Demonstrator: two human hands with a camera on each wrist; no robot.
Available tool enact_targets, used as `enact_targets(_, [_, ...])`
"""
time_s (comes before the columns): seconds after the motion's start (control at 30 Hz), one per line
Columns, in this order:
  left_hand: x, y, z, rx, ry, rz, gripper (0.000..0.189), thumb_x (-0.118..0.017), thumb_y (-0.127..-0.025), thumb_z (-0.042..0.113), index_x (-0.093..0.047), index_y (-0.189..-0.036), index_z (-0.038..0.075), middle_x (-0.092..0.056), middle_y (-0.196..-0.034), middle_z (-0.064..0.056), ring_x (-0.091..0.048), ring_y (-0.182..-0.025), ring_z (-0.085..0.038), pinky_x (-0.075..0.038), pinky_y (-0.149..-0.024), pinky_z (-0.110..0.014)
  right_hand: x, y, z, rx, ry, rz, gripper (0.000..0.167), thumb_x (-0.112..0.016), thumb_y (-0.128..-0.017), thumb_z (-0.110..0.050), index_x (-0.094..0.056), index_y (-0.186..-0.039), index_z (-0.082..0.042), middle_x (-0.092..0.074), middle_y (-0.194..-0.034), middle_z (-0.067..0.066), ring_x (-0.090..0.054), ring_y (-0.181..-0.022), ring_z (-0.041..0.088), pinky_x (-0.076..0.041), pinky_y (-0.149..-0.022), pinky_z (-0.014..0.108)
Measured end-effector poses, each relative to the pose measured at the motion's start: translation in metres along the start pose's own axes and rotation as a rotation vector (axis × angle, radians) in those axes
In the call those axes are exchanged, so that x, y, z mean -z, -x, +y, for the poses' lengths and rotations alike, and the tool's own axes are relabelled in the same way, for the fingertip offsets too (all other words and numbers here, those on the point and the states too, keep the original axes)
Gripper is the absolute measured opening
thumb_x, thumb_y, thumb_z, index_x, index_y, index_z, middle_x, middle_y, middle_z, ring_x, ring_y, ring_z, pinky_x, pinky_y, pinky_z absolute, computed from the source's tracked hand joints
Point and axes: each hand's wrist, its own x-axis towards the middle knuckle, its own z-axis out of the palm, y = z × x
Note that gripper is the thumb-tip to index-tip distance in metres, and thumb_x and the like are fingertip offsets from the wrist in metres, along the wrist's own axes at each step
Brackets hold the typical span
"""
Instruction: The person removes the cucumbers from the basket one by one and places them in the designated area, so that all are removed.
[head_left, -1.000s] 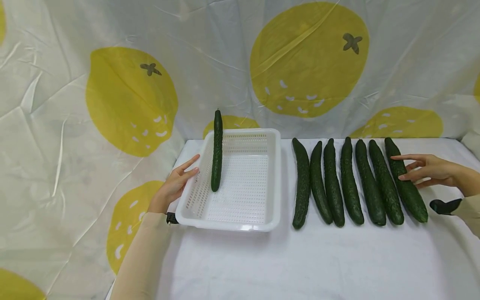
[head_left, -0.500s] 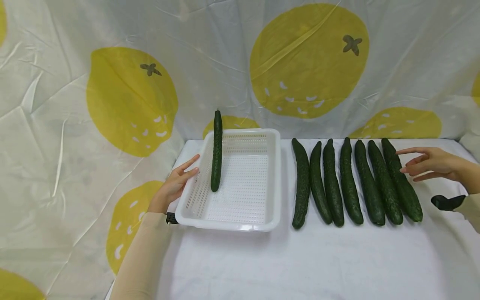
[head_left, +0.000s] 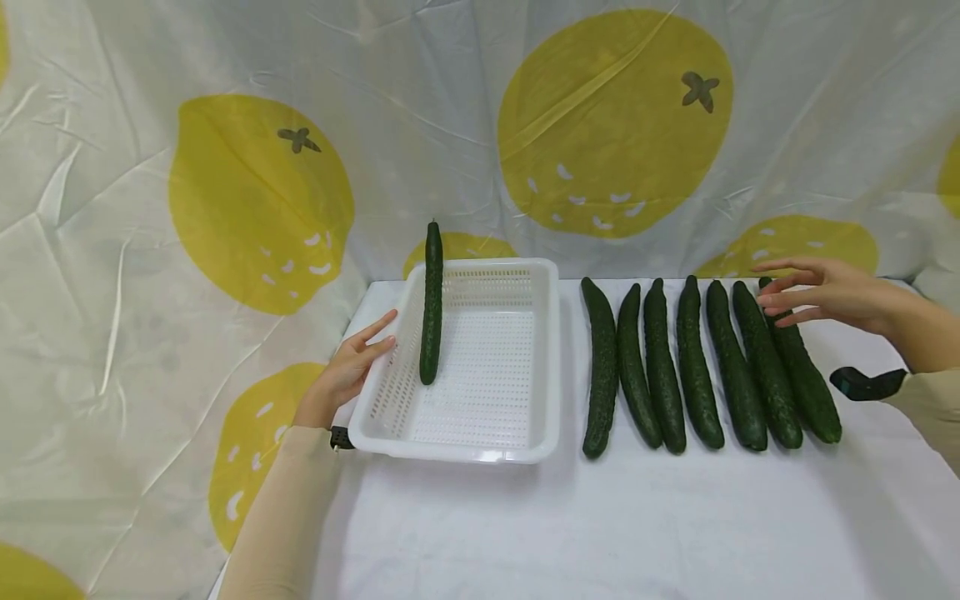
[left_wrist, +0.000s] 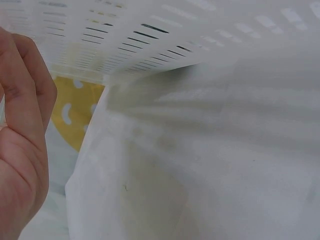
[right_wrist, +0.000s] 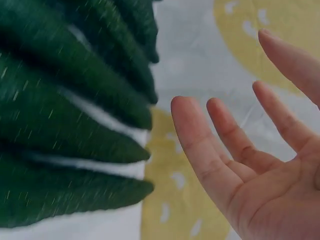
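Note:
My left hand (head_left: 348, 368) holds the left rim of a white plastic basket (head_left: 456, 451) in the head view, thumb at the rim. Its bent fingers (left_wrist: 32, 75) show beside the slotted basket wall in the left wrist view. One cucumber (head_left: 432, 312) leans in the basket against its back left, upper end above the rim. My right hand (head_left: 843, 293), fingers spread and holding nothing, hovers over the far end of the rightmost cucumber (head_left: 808, 387). In the right wrist view, the open hand (right_wrist: 260, 185) is beside the tapered cucumber ends.
Several more cucumbers lie side by side right of the basket, from the leftmost cucumber (head_left: 602, 375) across to the one under my right hand. A white cloth (head_left: 637, 525) covers the table. A lemon-print curtain (head_left: 420, 125) hangs behind and at the left.
My right hand has come off the rightmost cucumber, lifting and moving left toward its far end. That cucumber has shifted slightly left, closer to its neighbour. My left hand stays at the basket.

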Motion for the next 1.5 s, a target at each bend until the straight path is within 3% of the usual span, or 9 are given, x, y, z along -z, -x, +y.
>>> enact_targets(0.13, [0.001, 0.0, -0.001, 0.004, -0.004, 0.0, 0.059, -0.057, -0.104, 0.018, -0.035, -0.157, 0.031, -0.045, -0.143, -0.014, -0.063, -0.107, -0.019, -0.057, -0.082, -0.034, -0.016, -0.015, -0.021, 0.042, -0.009, -0.002, 0.054, -0.053, -0.101, 0.004, -0.055, -0.133, -0.039, -0.061, -0.119, -0.006, -0.068, -0.101, 0.015, -0.058, -0.079, 0.037])
enact_targets(0.4, [0.003, 0.0, -0.002, 0.004, 0.019, -0.004, 0.058, -0.057, -0.104, 0.017, -0.036, -0.156, 0.031, -0.05, -0.139, -0.011, -0.064, -0.106, -0.019, -0.057, -0.082, -0.035, -0.055, -0.043, -0.06, 0.002, -0.053, 0.063, 0.045, -0.061, -0.099, -0.003, -0.057, -0.135, -0.029, -0.06, -0.12, 0.002, -0.068, -0.1, 0.019, -0.058, -0.081, 0.038])
enact_targets(0.77, [0.003, 0.002, -0.002, -0.022, 0.062, -0.038, 0.057, -0.054, -0.105, 0.016, -0.034, -0.157, 0.028, -0.063, -0.125, -0.011, -0.069, -0.097, -0.021, -0.059, -0.076, -0.034, -0.103, -0.089, -0.099, 0.01, -0.193, 0.085, 0.055, -0.064, -0.098, -0.006, -0.042, -0.149, -0.003, -0.059, -0.12, 0.012, -0.067, -0.1, 0.022, -0.056, -0.086, 0.041])
enact_targets(1.23, [0.005, -0.001, -0.003, -0.021, 0.063, -0.042, 0.057, -0.053, -0.105, 0.015, -0.034, -0.157, 0.028, -0.061, -0.127, -0.011, -0.068, -0.098, -0.02, -0.058, -0.077, -0.033, -0.172, -0.153, -0.137, 0.058, -0.289, 0.027, 0.05, -0.066, -0.096, -0.006, -0.05, -0.143, -0.002, -0.048, -0.137, 0.025, -0.062, -0.104, 0.034, -0.053, -0.092, 0.045])
enact_targets(1.5, [0.004, -0.001, -0.003, -0.016, 0.07, -0.04, 0.057, -0.052, -0.106, 0.014, -0.034, -0.158, 0.028, -0.059, -0.13, -0.011, -0.067, -0.1, -0.02, -0.058, -0.078, -0.033, -0.207, -0.183, -0.156, 0.031, -0.349, 0.036, 0.05, -0.066, -0.096, -0.004, -0.052, -0.144, -0.004, -0.055, -0.13, 0.022, -0.066, -0.096, 0.028, -0.052, -0.093, 0.048])
